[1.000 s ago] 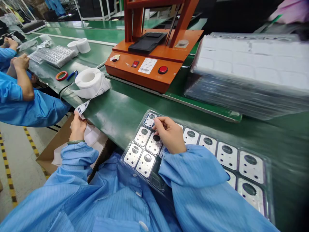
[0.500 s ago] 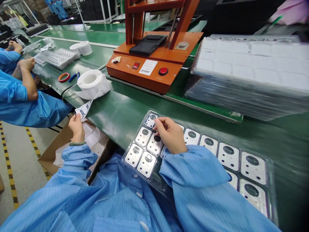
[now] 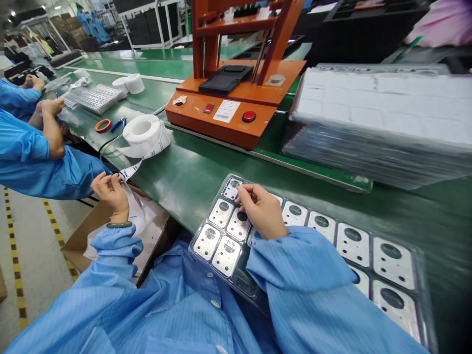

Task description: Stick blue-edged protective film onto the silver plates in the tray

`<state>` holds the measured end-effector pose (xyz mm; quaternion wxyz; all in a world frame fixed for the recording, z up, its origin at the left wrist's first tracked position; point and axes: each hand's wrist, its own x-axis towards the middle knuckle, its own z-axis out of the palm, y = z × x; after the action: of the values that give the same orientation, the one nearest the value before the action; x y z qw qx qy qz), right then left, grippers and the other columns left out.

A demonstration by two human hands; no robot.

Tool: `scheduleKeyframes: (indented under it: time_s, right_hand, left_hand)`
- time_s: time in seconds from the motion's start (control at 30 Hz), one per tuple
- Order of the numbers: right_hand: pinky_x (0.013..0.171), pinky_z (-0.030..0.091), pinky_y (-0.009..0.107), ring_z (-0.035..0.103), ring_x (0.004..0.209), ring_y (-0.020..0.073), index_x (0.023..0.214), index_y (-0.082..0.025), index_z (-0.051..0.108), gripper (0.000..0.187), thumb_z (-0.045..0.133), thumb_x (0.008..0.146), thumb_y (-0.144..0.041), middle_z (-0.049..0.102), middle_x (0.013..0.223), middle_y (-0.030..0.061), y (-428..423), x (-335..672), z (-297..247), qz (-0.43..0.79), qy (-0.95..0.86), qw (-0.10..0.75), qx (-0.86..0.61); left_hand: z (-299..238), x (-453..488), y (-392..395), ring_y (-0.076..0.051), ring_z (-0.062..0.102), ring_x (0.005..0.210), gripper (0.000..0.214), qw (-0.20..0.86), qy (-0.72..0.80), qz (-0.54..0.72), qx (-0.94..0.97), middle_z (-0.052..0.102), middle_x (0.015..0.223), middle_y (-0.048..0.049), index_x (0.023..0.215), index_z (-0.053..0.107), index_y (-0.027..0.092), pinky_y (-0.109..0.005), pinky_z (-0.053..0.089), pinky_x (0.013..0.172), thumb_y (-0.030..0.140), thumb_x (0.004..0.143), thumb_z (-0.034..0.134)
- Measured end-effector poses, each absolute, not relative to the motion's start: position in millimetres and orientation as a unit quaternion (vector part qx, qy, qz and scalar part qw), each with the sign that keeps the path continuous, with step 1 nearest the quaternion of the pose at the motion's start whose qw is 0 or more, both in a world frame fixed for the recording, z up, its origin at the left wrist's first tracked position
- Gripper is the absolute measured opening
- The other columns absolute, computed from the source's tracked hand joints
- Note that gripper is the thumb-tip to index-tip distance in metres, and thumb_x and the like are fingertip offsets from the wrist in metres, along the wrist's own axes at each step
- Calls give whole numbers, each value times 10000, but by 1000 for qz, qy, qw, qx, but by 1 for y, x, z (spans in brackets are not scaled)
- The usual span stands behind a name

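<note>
My left hand [image 3: 112, 194] pinches the free end of a white label strip [image 3: 133, 170] with dark print. The strip runs to a roll of labels [image 3: 142, 132] lying on the bench. My right hand [image 3: 262, 209] rests over a clear plastic tray [image 3: 248, 291] of silvery plates, each with a large round dark spot and small holes. Its thumb and forefinger are closed at the right edge of the far-left corner plate [image 3: 231, 191], which shows a blue outline. Whatever lies between those fingertips is hidden.
An orange press [image 3: 214, 114] stands beyond the tray. At right is a tall stack of filled clear trays [image 3: 372, 118]. A cardboard box [image 3: 83, 241] with backing paper sits below my left hand. Red tape [image 3: 103, 126] and blue pliers [image 3: 118, 124] lie near a co-worker's sleeve [image 3: 27, 142].
My left hand has shifted slightly left and down, its fingers more spread, and the strip end has turned. My right hand stays at the same corner plate. The view has tilted slightly.
</note>
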<state>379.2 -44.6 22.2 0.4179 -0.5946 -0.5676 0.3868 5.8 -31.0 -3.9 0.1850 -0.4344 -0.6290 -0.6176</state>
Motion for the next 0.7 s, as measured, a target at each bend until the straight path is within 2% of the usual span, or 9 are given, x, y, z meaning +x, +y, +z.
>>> scheduleKeyframes:
  time_s: [0.07,0.2,0.27,0.37,0.47,0.53,0.7]
  right_hand:
    - [594,452,245,567,536,104,855,-163,607,336,513,834,-486,631,697,16,-45,379,22,384,-569,418,-595]
    - [589,452,244,568,534,105,856,-163,609,332,516,836,-481,631,693,17,-45,379,22,382,-571,417,-595]
    - [581,452,241,569,534,106,861,-163,609,336,517,836,-485,630,693,17,-45,379,23,386,-568,417,-595]
    - [582,448,238,569,533,103,859,-165,610,335,522,834,-488,629,693,14,-44,379,24,386,-566,416,-598]
    - [587,448,242,567,531,105,862,-166,605,347,513,838,-500,630,693,14,-43,379,23,387,-563,416,-600]
    - [605,454,250,567,531,106,870,-168,603,357,494,850,-508,633,703,15,-44,379,22,378,-567,420,-600]
    - [674,457,268,577,635,119,899,-176,620,317,467,885,-453,647,808,43,-52,375,25,247,-629,457,-577]
  left_hand:
    - [0,5,-27,-126,633,855,253,118,-592,-683,-412,435,1196,-137,921,431,132,-299,566,717,367,866,507]
    - [8,0,-23,-137,626,932,242,38,-533,-771,-347,429,1230,-116,948,372,160,-308,583,717,318,843,520]
    - [14,-5,-22,-116,604,921,256,39,-518,-797,-308,464,1137,-88,946,388,160,-289,571,743,310,821,553]
    - [24,-9,-21,-70,566,791,250,58,-503,-814,-285,496,886,-19,897,421,157,-240,528,777,332,813,578]
    - [37,3,-25,-65,543,740,260,50,-488,-818,-301,517,810,-2,861,468,148,-232,495,807,344,782,619]
    - [46,24,-29,-74,561,778,284,-14,-475,-816,-329,556,862,-19,859,508,136,-241,487,833,335,737,669]
    - [55,100,-42,-80,583,818,270,-289,-468,-739,-390,606,926,-34,873,617,147,-235,485,836,330,702,718]
